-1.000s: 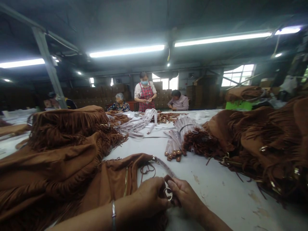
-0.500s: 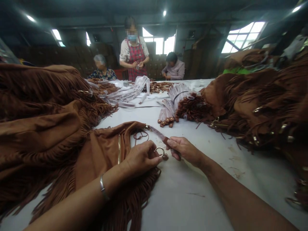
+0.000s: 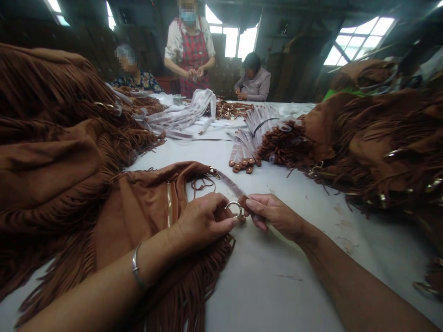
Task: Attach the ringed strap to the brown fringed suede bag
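A brown fringed bag [image 3: 128, 212] with a gold zipper [image 3: 169, 203] lies on the white table in front of me. My left hand [image 3: 207, 216] is closed on a gold metal ring [image 3: 235, 210] at the bag's near right end. Across from it, my right hand [image 3: 272, 211] pinches the brown end of a strap [image 3: 232, 185] wrapped in clear plastic. The strap's other end meets the bag at a metal fitting [image 3: 212, 171]. Strap end and ring touch or nearly touch; my fingers partly hide where they meet.
Brown fringed bags [image 3: 44, 133] are heaped on the left, and another heap [image 3: 374, 133] stands on the right. Bundled straps [image 3: 265, 122] lie ahead, with more plastic-wrapped straps [image 3: 183, 115] behind. Three people, one standing in a checked apron [image 3: 194, 55], are at the far side.
My right hand has brought the strap end up to the ring, closing the gap between them. The ring has turned slightly in my left hand. The view has tilted down.
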{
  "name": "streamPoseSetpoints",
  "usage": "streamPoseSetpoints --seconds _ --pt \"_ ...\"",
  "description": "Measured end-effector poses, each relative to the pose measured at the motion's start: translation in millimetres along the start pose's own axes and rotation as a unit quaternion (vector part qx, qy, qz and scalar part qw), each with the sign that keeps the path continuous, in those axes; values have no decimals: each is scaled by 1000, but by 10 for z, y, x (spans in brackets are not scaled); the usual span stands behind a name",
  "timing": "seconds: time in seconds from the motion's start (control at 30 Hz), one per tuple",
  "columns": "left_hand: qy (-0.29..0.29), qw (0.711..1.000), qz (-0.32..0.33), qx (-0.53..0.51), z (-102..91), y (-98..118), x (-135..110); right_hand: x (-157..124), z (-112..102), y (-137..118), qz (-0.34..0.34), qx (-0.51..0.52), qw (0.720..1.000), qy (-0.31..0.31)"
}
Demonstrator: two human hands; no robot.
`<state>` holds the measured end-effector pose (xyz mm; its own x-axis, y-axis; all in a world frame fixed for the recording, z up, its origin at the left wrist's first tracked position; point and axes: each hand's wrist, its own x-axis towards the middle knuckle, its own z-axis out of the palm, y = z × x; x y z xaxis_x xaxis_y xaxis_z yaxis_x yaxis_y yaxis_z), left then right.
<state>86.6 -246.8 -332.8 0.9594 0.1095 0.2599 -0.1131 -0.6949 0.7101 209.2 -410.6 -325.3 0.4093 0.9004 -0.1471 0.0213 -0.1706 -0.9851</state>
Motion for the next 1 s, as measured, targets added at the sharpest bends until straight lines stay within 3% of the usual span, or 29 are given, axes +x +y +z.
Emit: streamPoseSetpoints --seconds 0.3,0.53,0.7,0.8,1.0 --pt "7 1000 13 5 12 -14 -14 33 238 88 -17 115 992 48" --pt "-42 994 62 81 -12 30 -30 75 138 112 58 195 979 -31" --pt "-10 999 41 26 -28 23 -50 50 283 134 16 279 960 20" --pt "-2 999 37 29 -59 48 -59 24 381 130 20 344 939 2" --pt "-121 985 37 120 -88 125 -57 -15 322 18 73 286 952 -85"
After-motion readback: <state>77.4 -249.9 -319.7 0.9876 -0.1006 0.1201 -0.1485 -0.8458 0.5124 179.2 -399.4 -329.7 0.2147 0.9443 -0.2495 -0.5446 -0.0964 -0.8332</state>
